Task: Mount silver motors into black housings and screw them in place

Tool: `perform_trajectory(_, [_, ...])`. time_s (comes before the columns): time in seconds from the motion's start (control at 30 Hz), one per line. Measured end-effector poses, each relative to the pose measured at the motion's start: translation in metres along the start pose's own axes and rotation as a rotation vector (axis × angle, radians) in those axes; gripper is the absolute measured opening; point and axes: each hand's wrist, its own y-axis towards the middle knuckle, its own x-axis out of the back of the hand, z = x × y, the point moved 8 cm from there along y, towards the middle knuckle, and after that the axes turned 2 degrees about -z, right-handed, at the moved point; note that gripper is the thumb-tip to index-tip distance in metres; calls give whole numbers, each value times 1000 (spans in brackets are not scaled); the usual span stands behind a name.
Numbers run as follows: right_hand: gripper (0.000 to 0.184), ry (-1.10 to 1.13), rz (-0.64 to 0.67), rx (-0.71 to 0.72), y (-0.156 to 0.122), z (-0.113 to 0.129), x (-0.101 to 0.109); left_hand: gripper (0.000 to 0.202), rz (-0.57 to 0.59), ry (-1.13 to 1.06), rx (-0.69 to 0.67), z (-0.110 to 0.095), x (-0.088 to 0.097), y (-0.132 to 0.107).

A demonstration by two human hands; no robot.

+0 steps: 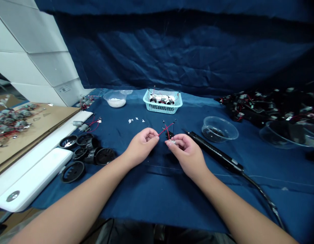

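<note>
Near the middle of the blue cloth, my left hand [141, 147] pinches a thin red wire [163, 130] between thumb and forefinger. My right hand [188, 154] is closed on a small part with red and black wires [173, 142], mostly hidden by the fingers; it looks like a small motor. The wires rise from it and cross just beyond my fingertips. Behind them, a little heap of small black pieces [169, 135] lies on the cloth. A black electric screwdriver [215, 150] with a cable lies to the right of my right hand.
A light-blue basket [162, 109] with wired motors stands at the back. Clear bowls [220, 130] stand right and back left. Black round housings [72, 171], loose motors [84, 127] and a white case [35, 179] lie left. Wired black parts [253, 105] pile up at right.
</note>
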Motion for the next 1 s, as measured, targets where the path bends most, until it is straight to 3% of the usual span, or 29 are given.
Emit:
perform_trajectory(0.13, [53,5,5,-4,1,-3,0,31,140,3,-16,-1,-15,-5])
perform_trajectory(0.23, [59,16,19,-8,1,-7,-2,29,175,-9,-15,0,-18,-6])
perform_trajectory(0.47, [42,-24,56,-21,-2,-10,-6,31,164,-50,-4,-1,-16,-5])
perform_trajectory(0.73, [57,163,103,-132,0,-17,-13,30,102,-88,-66,-9,-11,-3])
perform_trajectory(1.0, [48,172,125,-201,-2,-13,-11,26,96,-59,-102,-13,-11,-4])
